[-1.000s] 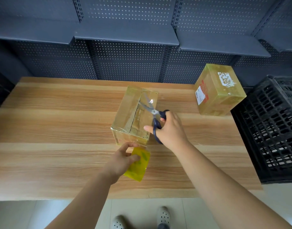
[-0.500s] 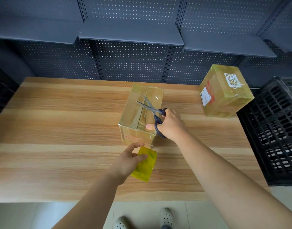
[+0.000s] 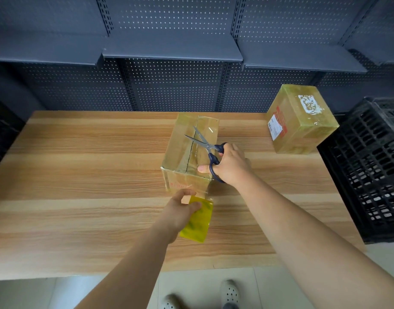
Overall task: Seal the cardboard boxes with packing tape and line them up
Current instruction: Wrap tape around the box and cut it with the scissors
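Observation:
A tape-covered cardboard box (image 3: 182, 152) stands in the middle of the wooden table (image 3: 80, 175), its top seam showing as a dark line. My right hand (image 3: 230, 166) holds blue-handled scissors (image 3: 210, 149) with the blades parted over the box top, thumb pressing the near top edge. My left hand (image 3: 180, 210) grips a roll of yellow packing tape (image 3: 199, 221) just in front of the box; a strip runs from the roll up to the box's near face. A second taped box (image 3: 300, 121) with a label stands at the table's back right.
A black plastic crate (image 3: 369, 170) stands right of the table. Dark pegboard shelving (image 3: 169, 52) runs behind it. My shoes (image 3: 229, 293) show on the tiled floor below the table's near edge.
The view has shifted slightly; the box and my hands sit a bit further right in frame. The scissors stay over the box top and the tape roll stays in my left hand.

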`<state>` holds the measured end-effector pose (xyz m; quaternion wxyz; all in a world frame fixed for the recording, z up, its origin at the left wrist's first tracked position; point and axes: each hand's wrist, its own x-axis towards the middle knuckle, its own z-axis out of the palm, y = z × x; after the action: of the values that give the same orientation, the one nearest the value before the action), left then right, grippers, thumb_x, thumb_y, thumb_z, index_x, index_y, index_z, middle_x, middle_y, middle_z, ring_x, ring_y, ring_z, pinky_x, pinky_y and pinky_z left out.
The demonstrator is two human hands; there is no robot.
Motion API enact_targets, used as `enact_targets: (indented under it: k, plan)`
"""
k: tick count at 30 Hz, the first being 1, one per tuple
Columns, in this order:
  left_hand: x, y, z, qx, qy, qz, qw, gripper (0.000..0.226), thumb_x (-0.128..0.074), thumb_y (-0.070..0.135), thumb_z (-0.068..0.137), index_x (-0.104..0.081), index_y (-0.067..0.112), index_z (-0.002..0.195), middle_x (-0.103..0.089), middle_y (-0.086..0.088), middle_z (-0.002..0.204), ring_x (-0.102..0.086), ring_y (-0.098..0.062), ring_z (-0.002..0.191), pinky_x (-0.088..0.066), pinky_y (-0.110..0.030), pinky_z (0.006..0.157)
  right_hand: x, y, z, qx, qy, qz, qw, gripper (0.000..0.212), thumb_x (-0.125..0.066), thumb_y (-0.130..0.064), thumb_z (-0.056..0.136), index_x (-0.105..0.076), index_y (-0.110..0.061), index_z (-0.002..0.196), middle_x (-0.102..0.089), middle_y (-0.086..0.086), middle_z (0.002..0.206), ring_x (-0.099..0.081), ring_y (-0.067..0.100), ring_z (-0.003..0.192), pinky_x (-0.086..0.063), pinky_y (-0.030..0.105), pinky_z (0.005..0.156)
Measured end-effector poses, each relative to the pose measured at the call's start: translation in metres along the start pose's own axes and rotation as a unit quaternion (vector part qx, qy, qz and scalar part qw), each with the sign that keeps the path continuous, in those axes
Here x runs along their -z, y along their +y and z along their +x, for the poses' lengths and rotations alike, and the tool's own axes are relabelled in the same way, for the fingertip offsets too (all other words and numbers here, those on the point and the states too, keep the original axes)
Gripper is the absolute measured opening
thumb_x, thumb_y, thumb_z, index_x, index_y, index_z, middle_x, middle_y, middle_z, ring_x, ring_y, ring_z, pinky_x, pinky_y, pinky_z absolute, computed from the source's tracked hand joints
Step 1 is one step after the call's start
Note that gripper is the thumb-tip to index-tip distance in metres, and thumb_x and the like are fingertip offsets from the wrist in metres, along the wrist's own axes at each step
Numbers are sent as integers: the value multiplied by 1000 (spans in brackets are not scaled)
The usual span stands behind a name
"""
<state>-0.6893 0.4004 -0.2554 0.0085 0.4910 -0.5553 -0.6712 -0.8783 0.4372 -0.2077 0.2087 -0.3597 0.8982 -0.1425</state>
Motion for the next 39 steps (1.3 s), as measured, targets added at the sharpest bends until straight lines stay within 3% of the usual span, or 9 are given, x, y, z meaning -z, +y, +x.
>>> enact_targets:
  k: [4,7,10,13,15,19,24,32,39]
  plan:
    - [-1,1,-4,-8,-7,-11,1000,22,-74,29,80,-63,40,95,-68,-9,103,-64,-30,92,-54,-42,81,6,0,-10,7,22,10,1000,90,-66,-86,55,-47,-21,115,-46,-7,115,-46,18,113,-43,44,95]
    - [1,-2,-6,-16,-22,-28,999,25,-76,31,75,-64,41,94,-71,-13,102,-65,-28,87,-54,-44,82,25,17,-31,-10,34,123,992,80,-78,-74,54,-50,-23,108,-50,-7,110,-51,15,100,-48,37,87]
    - [2,-2,-6,-35,-42,-38,998,24,-72,21,86,-64,35,103,-72,-14,100,-65,-25,84,-53,-47,89,50,56,-63,-45,16,196,979,51,-85,-52,63,-57,-22,93,-62,-10,88,-58,11,79,-47,26,74]
    - [2,-1,-7,-41,-52,-35,997,24,-70,18,88,-62,33,105,-71,-12,97,-64,-24,82,-52,-40,83,62,94,-95,-82,-93,131,984,24,-77,-35,82,-60,-18,89,-67,-12,79,-59,3,66,-37,19,59]
    - [2,-2,-6,-41,-53,-32,997,24,-70,19,88,-62,33,105,-71,-12,100,-63,-24,83,-51,-37,81,54,108,-107,-98,-152,78,980,31,-80,-44,76,-61,-21,84,-64,-9,78,-58,4,66,-37,21,58]
    - [3,-7,-8,-34,-47,-31,998,23,-70,19,88,-61,32,106,-68,-17,105,-63,-30,90,-52,-46,88,32,109,-103,-95,-210,32,973,51,-81,-65,60,-65,-26,87,-64,-10,83,-58,9,73,-39,23,64]
    - [6,-9,-10,-31,-39,-18,999,22,-70,21,87,-62,34,103,-68,-18,109,-62,-40,105,-49,-52,94,30,93,-87,-76,-256,19,964,42,-82,-62,63,-65,-34,89,-63,-15,92,-59,5,84,-43,23,70]
    - [7,-10,-12,-24,-36,-13,999,23,-74,32,77,-63,45,92,-71,-12,105,-64,-37,103,-50,-54,95,29,70,-72,-56,-271,-7,961,46,-82,-61,63,-70,-34,98,-68,-10,102,-62,9,95,-49,28,85]
    - [9,-10,-12,-28,-36,-11,999,25,-72,25,84,-63,38,102,-71,-12,105,-64,-36,103,-50,-51,94,21,62,-64,-44,-267,-2,963,45,-80,-64,64,-71,-31,94,-68,-7,99,-62,11,93,-47,27,78]
